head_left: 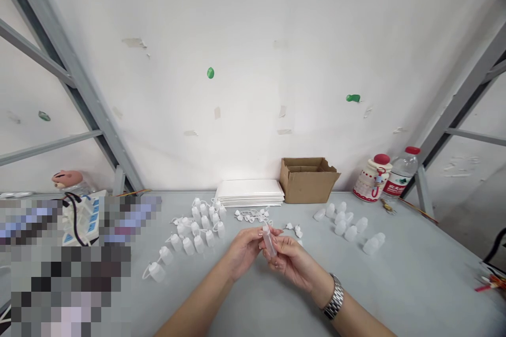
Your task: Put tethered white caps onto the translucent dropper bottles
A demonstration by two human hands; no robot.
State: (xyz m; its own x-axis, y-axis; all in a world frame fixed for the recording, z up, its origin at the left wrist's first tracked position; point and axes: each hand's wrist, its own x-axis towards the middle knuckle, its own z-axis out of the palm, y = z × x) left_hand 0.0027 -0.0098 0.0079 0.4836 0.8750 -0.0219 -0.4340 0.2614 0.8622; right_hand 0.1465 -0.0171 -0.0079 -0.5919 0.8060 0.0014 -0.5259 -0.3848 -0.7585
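Note:
Near the middle of the grey table, a small translucent bottle is held between both hands. My left hand has its fingers at the bottle's top, where a white piece shows. My right hand, with a metal watch on the wrist, is closed around the bottle's body. Several white bottles with looped caps stand to the left. Loose white caps lie just behind the hands, with a few more to their right. Several translucent bottles without visible caps are grouped at the right.
A stack of white boxes and an open cardboard box stand by the wall. At the back right are a red-lidded jar and a water bottle. A power strip lies left, beside a blurred area.

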